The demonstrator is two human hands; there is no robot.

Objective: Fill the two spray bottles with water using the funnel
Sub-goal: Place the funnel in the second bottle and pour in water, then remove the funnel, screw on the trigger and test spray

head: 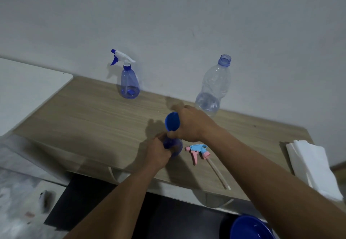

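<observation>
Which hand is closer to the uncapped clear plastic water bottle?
Right. The right hand sits just left of the clear plastic water bottle; the left hand is farther, gripping the blue spray bottle.

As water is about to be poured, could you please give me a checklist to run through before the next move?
1. Near spray bottle opened: ok, its spray head lies on the table beside it.
2. That bottle steadied: ok, the left hand grips it.
3. Funnel seated in its neck: cannot tell. The right hand holds it there, but fingers hide the joint.
4. Water bottle uncapped: ok, though it seems to hold little water.
5. Far spray bottle opened: not ok, its head is on.
6. Paper towels at hand: ok, near the table's right edge.
</observation>
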